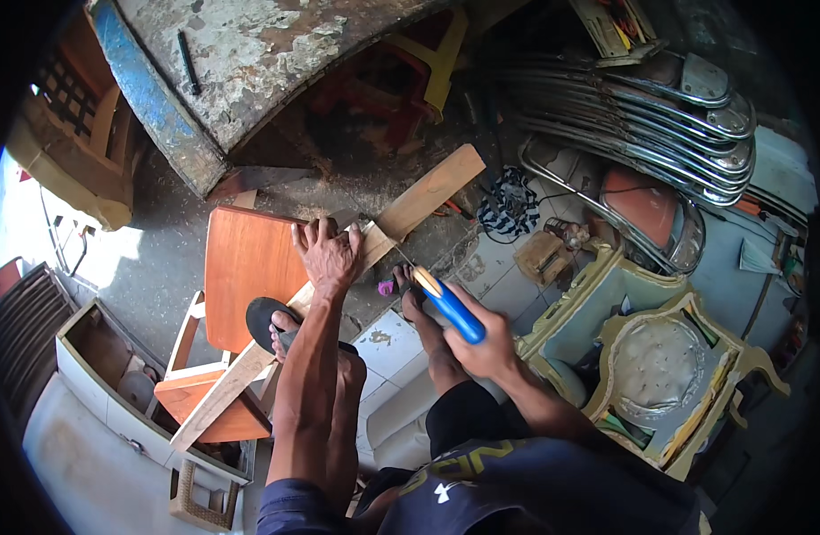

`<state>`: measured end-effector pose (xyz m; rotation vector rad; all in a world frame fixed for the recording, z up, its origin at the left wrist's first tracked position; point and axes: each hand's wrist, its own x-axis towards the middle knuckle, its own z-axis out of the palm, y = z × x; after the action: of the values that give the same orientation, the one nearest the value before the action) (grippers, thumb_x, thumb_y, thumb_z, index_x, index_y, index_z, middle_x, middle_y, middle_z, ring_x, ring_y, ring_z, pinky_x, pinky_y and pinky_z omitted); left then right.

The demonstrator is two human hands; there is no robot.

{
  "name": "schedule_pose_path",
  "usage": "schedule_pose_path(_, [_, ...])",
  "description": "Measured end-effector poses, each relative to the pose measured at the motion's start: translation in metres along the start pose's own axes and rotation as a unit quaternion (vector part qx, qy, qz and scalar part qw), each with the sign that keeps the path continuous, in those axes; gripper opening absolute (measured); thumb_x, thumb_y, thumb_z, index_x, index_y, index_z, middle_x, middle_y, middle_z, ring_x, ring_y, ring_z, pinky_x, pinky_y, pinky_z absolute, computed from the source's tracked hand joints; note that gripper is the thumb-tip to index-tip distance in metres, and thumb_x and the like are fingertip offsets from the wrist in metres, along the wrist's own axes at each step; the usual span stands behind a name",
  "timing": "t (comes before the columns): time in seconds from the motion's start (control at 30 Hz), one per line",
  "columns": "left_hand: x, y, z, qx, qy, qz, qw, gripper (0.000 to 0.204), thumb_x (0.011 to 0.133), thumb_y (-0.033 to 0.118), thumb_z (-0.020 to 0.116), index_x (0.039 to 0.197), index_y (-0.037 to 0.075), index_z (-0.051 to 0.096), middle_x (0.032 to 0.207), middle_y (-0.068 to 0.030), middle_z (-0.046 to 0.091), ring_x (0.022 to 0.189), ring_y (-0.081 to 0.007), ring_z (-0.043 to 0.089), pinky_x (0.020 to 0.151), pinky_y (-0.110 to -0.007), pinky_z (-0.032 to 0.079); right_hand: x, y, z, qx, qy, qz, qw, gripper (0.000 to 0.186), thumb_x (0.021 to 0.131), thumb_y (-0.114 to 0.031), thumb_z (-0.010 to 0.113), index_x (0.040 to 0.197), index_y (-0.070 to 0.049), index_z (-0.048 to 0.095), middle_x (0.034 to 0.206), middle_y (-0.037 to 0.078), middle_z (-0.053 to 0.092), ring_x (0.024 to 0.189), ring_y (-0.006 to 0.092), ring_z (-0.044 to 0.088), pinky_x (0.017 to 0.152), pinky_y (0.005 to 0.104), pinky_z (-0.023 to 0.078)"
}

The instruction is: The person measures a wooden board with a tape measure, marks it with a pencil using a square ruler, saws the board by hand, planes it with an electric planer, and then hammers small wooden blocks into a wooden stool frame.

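Observation:
A long wooden plank [435,189] lies slantwise across a reddish-brown wooden chair [249,272] that rests on the floor. My left hand [328,260] bears down on the plank near its far part, fingers curled over it. My sandalled foot [283,328] stands on the plank nearer to me. In my right hand [481,343] is a handsaw [452,308] with a blue and wood-coloured handle. Its thin blade, seen almost edge-on, meets the plank's right edge just beyond my left hand. My other foot [410,290] is on the floor beside the saw.
A worn table [249,67] with a dark pen-like stick [189,62] stands far left. Stacked metal-framed chairs [642,116] fill the far right. Nearer right are a carved cream furniture frame [543,330], a wooden block [543,258] and a striped cloth [508,207]. A drawer unit [89,392] lies left.

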<state>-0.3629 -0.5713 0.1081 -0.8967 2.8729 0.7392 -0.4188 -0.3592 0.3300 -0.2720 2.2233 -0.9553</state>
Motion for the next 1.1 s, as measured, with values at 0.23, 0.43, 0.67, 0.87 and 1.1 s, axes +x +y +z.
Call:
schedule_pose_path(0.23, [0.002, 0.005, 0.002, -0.006, -0.023, -0.011, 1.000, 0.045, 0.098, 0.043, 0.055, 0.101, 0.002, 0.075, 0.113, -0.0079, 0.063, 0.125, -0.0301, 0.050, 0.124, -0.054, 0.017, -0.055, 0.005, -0.030, -0.008, 0.043, -0.031, 0.999, 0.055, 0.084, -0.006, 0.063, 0.139, 0.000, 0.061, 0.098, 0.018, 0.074, 0.086, 0.0208, 0.075, 0.077, 0.0279, 0.056])
schedule_pose_path(0.43, [-0.008, -0.012, 0.001, 0.010, 0.013, -0.005, 1.000, 0.048, 0.099, 0.044, 0.055, 0.093, 0.002, 0.077, 0.113, -0.0070, 0.064, 0.126, -0.0301, 0.050, 0.124, -0.056, 0.017, -0.042, -0.001, -0.020, -0.041, -0.028, 0.014, 0.999, 0.058, 0.082, 0.000, 0.059, 0.141, 0.004, 0.058, 0.111, 0.021, 0.072, 0.097, 0.0223, 0.073, 0.088, 0.0324, 0.056])
schedule_pose_path(0.67, [0.007, 0.021, -0.001, -0.044, -0.021, -0.002, 0.999, 0.048, 0.098, 0.045, 0.056, 0.095, 0.000, 0.072, 0.104, -0.0085, 0.066, 0.124, -0.0293, 0.052, 0.125, -0.054, 0.016, -0.004, 0.019, -0.011, 0.005, 0.027, 0.029, 0.999, 0.055, 0.084, -0.008, 0.065, 0.138, -0.007, 0.062, 0.089, 0.023, 0.070, 0.076, 0.0282, 0.074, 0.069, 0.0379, 0.057])
schedule_pose_path(0.87, [-0.009, -0.011, -0.003, -0.010, -0.006, -0.017, 1.000, 0.047, 0.098, 0.043, 0.056, 0.092, 0.001, 0.075, 0.107, -0.0071, 0.069, 0.125, -0.0285, 0.052, 0.124, -0.055, 0.017, -0.083, -0.014, -0.048, -0.019, -0.028, -0.016, 0.999, 0.056, 0.081, -0.001, 0.060, 0.137, 0.001, 0.060, 0.101, 0.022, 0.070, 0.086, 0.0238, 0.071, 0.081, 0.0345, 0.054])
schedule_pose_path(1.1, [0.014, 0.016, 0.003, -0.042, 0.058, 0.021, 0.997, 0.047, 0.097, 0.042, 0.057, 0.084, 0.002, 0.078, 0.099, -0.0041, 0.071, 0.122, -0.0261, 0.055, 0.124, -0.054, 0.019, 0.035, 0.013, 0.021, -0.019, 0.044, -0.014, 0.999, 0.051, 0.085, -0.006, 0.065, 0.136, -0.004, 0.061, 0.081, 0.022, 0.068, 0.072, 0.0258, 0.074, 0.066, 0.0395, 0.056])
